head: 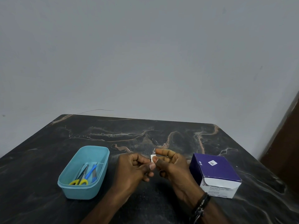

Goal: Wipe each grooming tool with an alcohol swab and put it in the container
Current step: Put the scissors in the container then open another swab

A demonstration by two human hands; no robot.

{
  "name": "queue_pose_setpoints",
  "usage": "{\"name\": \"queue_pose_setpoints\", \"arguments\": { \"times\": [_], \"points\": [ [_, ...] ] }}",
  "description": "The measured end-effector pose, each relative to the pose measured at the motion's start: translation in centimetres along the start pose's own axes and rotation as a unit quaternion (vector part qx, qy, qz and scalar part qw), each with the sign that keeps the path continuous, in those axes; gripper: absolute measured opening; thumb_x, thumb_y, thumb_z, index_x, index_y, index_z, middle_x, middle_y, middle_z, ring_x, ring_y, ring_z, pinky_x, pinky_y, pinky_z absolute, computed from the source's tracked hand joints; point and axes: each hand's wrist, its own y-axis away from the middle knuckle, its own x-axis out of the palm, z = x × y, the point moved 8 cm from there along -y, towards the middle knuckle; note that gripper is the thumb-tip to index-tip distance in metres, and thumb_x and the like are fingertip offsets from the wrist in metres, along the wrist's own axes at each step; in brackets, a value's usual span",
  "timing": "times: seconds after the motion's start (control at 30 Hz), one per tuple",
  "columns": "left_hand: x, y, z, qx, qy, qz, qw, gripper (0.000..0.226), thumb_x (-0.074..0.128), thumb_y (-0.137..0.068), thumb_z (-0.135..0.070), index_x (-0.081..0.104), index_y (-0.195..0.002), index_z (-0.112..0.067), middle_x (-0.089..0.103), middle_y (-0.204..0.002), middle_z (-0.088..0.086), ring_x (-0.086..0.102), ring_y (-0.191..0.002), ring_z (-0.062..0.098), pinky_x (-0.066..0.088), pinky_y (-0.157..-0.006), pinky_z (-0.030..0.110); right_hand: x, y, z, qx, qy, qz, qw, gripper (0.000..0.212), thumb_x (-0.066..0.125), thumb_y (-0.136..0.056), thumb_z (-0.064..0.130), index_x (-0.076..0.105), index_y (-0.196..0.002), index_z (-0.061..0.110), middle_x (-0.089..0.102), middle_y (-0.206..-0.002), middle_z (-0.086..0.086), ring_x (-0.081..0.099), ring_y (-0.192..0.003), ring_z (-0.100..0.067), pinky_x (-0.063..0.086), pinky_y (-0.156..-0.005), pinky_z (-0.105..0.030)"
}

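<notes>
My two hands meet above the middle of the table. My right hand (169, 164) pinches a small metal grooming tool (154, 151), only its tip showing above the fingers. My left hand (134, 167) holds a small white alcohol swab (152, 158) against the tool. To the left stands the light blue plastic container (71, 188). Inside it lie yellow-handled scissors (79, 181), a blue-handled tool (91, 172) and a thin dark tool.
A purple and white box of alcohol swabs (215, 173) stands at the right, close to my right wrist. The dark marble table (145, 133) ends at a grey wall behind. A brown wooden edge (284, 143) rises at the far right.
</notes>
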Motion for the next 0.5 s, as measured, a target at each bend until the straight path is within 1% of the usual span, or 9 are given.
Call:
{"name": "queue_pose_setpoints", "arguments": {
  "times": [0.07, 0.13, 0.23, 0.3, 0.4, 0.5],
  "points": [
    [0.0, 0.0, 0.1, -0.003, 0.001, 0.0, 1.0, 0.008, 0.075, -0.076, 0.0, 0.068, -0.076, -0.002, 0.072, -0.067, 0.015, 0.07, -0.06, 0.026, 0.055, -0.051, 0.031, 0.0, 0.0, 0.0, -0.002, 0.001, 0.002, 1.0, 0.028, 0.073, -0.081, 0.009, 0.066, -0.108, 0.013, 0.076, -0.084, -0.006, 0.064, -0.068, -0.012, 0.044, -0.056, -0.024],
    [0.2, 0.0, 0.1, -0.003, 0.003, 0.007, 1.0, 0.008, 0.076, -0.076, 0.0, 0.068, -0.076, -0.001, 0.072, -0.067, 0.015, 0.07, -0.06, 0.026, 0.054, -0.05, 0.03, -0.2, -0.1, 0.1, -0.012, -0.011, -0.013, 1.0, 0.029, 0.073, -0.081, 0.005, 0.065, -0.108, 0.011, 0.074, -0.082, -0.008, 0.062, -0.067, -0.013, 0.043, -0.055, -0.024],
    [0.7, 0.1, 0.3, -0.009, 0.003, 0.022, 1.0, 0.009, 0.076, -0.075, 0.0, 0.067, -0.075, 0.0, 0.072, -0.068, 0.016, 0.07, -0.06, 0.026, 0.054, -0.05, 0.029, -1.0, -0.4, 0.1, -0.023, -0.053, -0.051, 0.997, 0.029, 0.072, -0.08, 0.002, 0.065, -0.108, 0.008, 0.074, -0.087, -0.015, 0.062, -0.072, -0.021, 0.044, -0.058, -0.028],
    [1.0, 0.2, 0.4, -0.013, 0.004, 0.029, 0.999, 0.01, 0.077, -0.075, 0.001, 0.066, -0.074, 0.001, 0.072, -0.067, 0.016, 0.07, -0.059, 0.026, 0.054, -0.049, 0.029, -1.3, -0.5, -0.1, -0.02, -0.068, -0.068, 0.995, 0.028, 0.072, -0.081, 0.002, 0.065, -0.107, 0.008, 0.075, -0.089, -0.015, 0.062, -0.074, -0.023, 0.046, -0.06, -0.03],
    [1.0, 0.3, 0.6, -0.012, 0.008, 0.027, 1.0, 0.01, 0.076, -0.075, 0.002, 0.066, -0.074, 0.002, 0.071, -0.066, 0.016, 0.069, -0.057, 0.025, 0.053, -0.048, 0.029, -1.2, -0.5, -0.2, -0.011, -0.061, -0.058, 0.996, 0.027, 0.072, -0.081, 0.004, 0.065, -0.107, 0.009, 0.075, -0.088, -0.013, 0.062, -0.07, -0.019, 0.044, -0.057, -0.028],
    [0.4, 0.2, 0.4, -0.008, 0.016, 0.008, 1.0, 0.009, 0.075, -0.077, 0.002, 0.066, -0.076, 0.002, 0.071, -0.066, 0.017, 0.069, -0.058, 0.025, 0.053, -0.047, 0.029, -0.6, -0.3, -0.3, -0.002, -0.028, -0.022, 0.999, 0.025, 0.072, -0.082, 0.007, 0.066, -0.106, 0.011, 0.076, -0.091, -0.011, 0.064, -0.076, -0.019, 0.044, -0.061, -0.029]
  ]
}}
